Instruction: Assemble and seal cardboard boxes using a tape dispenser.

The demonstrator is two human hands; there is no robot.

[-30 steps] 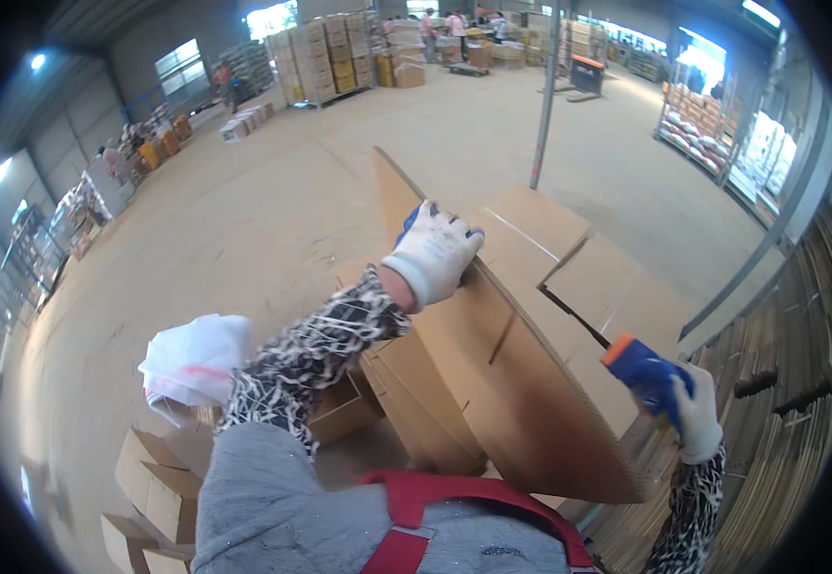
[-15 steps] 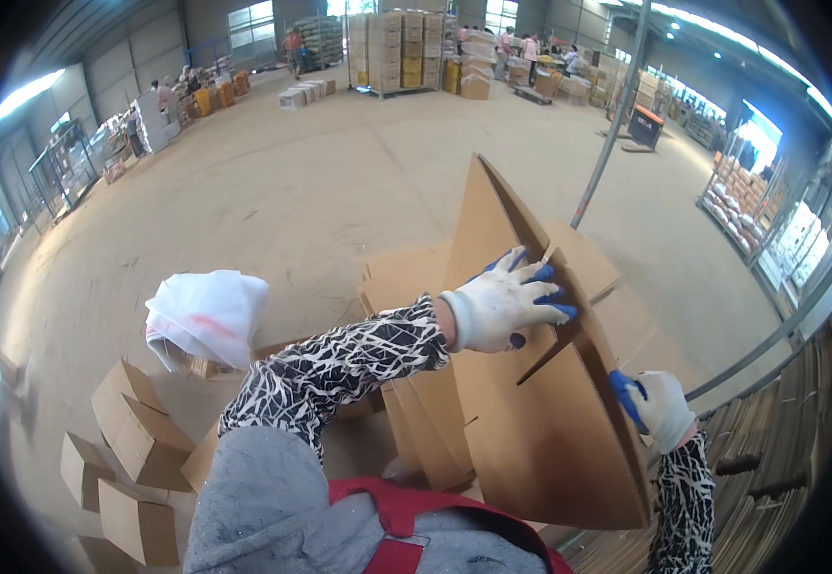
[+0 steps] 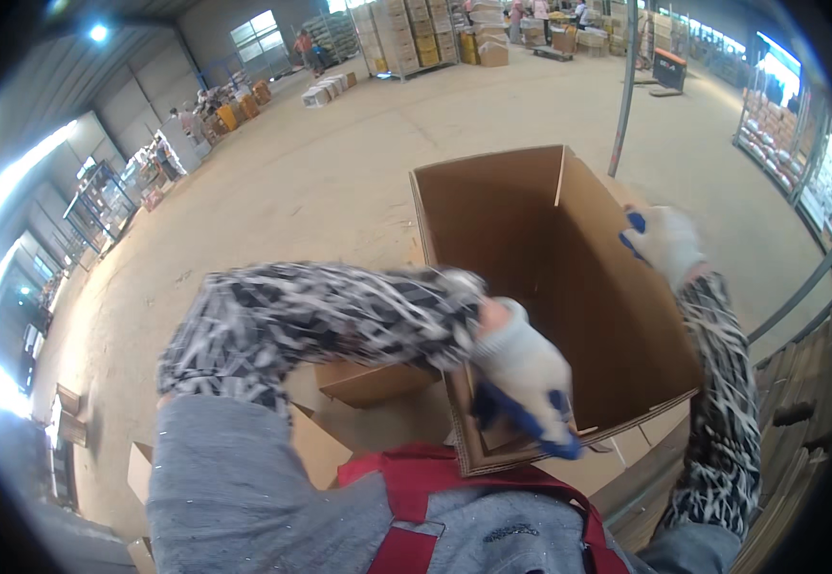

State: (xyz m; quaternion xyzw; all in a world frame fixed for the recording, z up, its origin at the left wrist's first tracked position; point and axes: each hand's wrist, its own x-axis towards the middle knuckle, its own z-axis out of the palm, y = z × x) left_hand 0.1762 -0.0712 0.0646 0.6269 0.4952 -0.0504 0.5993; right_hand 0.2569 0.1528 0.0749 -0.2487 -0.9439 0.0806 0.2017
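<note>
A brown cardboard box (image 3: pixel 626 335) stands opened out in front of me, its mouth facing up and its inside dark and bare. My left hand (image 3: pixel 526 378), in a white glove with blue fingertips, reaches across to the near end of the box. Its fingers point down by the near rim and are blurred by motion, so their grip is unclear. At the far right, my right hand (image 3: pixel 669 247), gloved alike, has its fingers bent over the top edge of the box's right wall.
Flat cardboard sheets (image 3: pixel 803 435) are stacked at my right. Smaller open cartons (image 3: pixel 373 381) sit on the floor to the left. A metal pole (image 3: pixel 624 105) rises beyond the box. Farther off stand a loaded rack (image 3: pixel 401 38), a pallet jack (image 3: pixel 669 69) and several people.
The folded cardboard has been opened out into a box with a wide mouth. My left hand has come down to its near end; my right hand has moved up along the right wall.
</note>
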